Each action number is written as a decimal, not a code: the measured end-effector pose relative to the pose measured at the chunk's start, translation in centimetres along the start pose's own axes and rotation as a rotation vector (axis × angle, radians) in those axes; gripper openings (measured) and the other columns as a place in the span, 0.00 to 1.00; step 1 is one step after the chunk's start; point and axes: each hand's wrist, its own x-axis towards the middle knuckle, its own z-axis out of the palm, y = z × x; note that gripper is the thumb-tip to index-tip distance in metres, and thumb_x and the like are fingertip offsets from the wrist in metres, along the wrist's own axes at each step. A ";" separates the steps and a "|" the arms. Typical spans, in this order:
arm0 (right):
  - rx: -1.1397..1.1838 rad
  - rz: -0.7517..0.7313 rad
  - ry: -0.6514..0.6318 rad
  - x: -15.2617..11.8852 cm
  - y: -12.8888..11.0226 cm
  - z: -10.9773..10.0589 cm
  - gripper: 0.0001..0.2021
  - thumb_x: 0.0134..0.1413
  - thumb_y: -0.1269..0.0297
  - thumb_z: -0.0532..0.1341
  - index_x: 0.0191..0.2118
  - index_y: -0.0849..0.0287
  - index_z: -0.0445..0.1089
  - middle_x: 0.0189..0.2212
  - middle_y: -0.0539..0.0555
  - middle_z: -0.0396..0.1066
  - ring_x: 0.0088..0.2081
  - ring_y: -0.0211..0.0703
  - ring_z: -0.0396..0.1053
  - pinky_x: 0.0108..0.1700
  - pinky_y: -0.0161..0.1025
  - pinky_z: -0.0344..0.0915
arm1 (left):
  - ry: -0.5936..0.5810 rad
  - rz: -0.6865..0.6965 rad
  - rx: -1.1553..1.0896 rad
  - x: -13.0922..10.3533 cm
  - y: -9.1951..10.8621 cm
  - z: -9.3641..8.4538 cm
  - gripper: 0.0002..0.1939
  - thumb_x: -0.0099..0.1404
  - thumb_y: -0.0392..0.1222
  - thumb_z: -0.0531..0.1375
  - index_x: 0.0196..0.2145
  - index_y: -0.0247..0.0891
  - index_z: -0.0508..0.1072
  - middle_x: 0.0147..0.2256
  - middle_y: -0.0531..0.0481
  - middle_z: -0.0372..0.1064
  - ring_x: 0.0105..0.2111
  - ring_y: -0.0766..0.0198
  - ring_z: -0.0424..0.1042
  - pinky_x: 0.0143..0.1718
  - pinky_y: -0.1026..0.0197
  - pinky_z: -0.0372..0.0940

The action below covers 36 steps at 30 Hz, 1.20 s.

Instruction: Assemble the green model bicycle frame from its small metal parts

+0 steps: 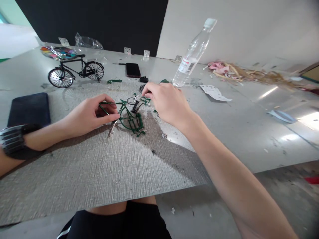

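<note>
Low over the tabletop (99, 172), the green bicycle frame (129, 113) lies pinched in the fingers of the left hand (83, 114), slanting rightward and toward the person, while the right hand (169, 103), grip unclear, bends over small parts (146, 99) just beyond.

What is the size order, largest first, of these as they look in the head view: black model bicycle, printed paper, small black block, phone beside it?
1. Black model bicycle
2. Printed paper
3. Phone
4. Small black block
</note>
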 end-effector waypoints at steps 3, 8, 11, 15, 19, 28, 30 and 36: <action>0.006 0.023 0.053 -0.1 -0.4 0.0 0.20 0.69 0.68 0.54 0.64 0.54 0.60 0.39 0.56 0.73 0.42 0.50 0.69 0.45 0.45 0.61 | -0.014 -0.009 -0.004 0.0 0.0 0.0 0.17 0.63 0.52 0.65 0.42 0.39 0.69 0.39 0.47 0.78 0.37 0.60 0.76 0.39 0.60 0.72; 0.001 0.020 0.073 -0.2 -1.3 0.0 0.21 0.71 0.68 0.48 0.66 0.56 0.56 0.40 0.56 0.74 0.39 0.47 0.69 0.43 0.44 0.61 | -0.025 -0.015 -0.001 0.0 0.0 0.0 0.17 0.64 0.52 0.65 0.43 0.39 0.69 0.39 0.47 0.78 0.38 0.60 0.76 0.40 0.61 0.71; 0.001 -0.016 0.063 -0.3 -1.7 -0.1 0.19 0.71 0.68 0.47 0.63 0.56 0.61 0.41 0.56 0.74 0.40 0.46 0.68 0.43 0.43 0.61 | -0.029 -0.023 -0.009 0.0 0.0 -0.1 0.18 0.63 0.53 0.65 0.43 0.39 0.69 0.40 0.47 0.78 0.39 0.59 0.77 0.40 0.60 0.72; 0.018 -0.080 0.096 -0.5 -2.0 -0.3 0.21 0.70 0.72 0.47 0.63 0.55 0.64 0.46 0.58 0.74 0.45 0.48 0.67 0.45 0.44 0.60 | -0.029 -0.024 -0.006 0.0 -0.1 -0.1 0.19 0.62 0.55 0.65 0.43 0.40 0.69 0.40 0.46 0.78 0.40 0.58 0.78 0.40 0.59 0.72; 0.030 -0.130 0.119 -0.5 -1.8 0.0 0.20 0.69 0.73 0.48 0.58 0.54 0.71 0.47 0.57 0.75 0.49 0.49 0.65 0.46 0.44 0.59 | -0.016 -0.001 0.006 0.1 -0.4 0.0 0.20 0.61 0.57 0.65 0.42 0.41 0.70 0.39 0.47 0.78 0.37 0.57 0.78 0.37 0.58 0.72; -0.006 -0.100 0.092 -0.3 -1.4 0.3 0.13 0.70 0.66 0.54 0.52 0.52 0.75 0.40 0.55 0.75 0.45 0.48 0.67 0.41 0.42 0.56 | -0.025 0.019 -0.004 0.2 -0.6 0.0 0.20 0.62 0.58 0.65 0.42 0.41 0.70 0.38 0.47 0.78 0.37 0.57 0.78 0.37 0.58 0.73; 0.006 -0.128 0.084 -0.3 -1.4 0.4 0.15 0.70 0.68 0.53 0.52 0.52 0.74 0.41 0.55 0.76 0.46 0.48 0.67 0.42 0.42 0.56 | -0.027 0.021 -0.004 0.2 -0.6 0.0 0.19 0.62 0.57 0.65 0.41 0.41 0.70 0.38 0.47 0.78 0.36 0.58 0.78 0.37 0.59 0.73; 0.082 -0.125 0.035 -0.3 -1.5 0.7 0.18 0.71 0.68 0.50 0.58 0.54 0.71 0.45 0.58 0.74 0.45 0.47 0.68 0.45 0.42 0.58 | -0.023 0.015 -0.019 0.2 -0.5 0.0 0.20 0.61 0.57 0.66 0.42 0.40 0.70 0.38 0.46 0.78 0.37 0.57 0.79 0.38 0.57 0.73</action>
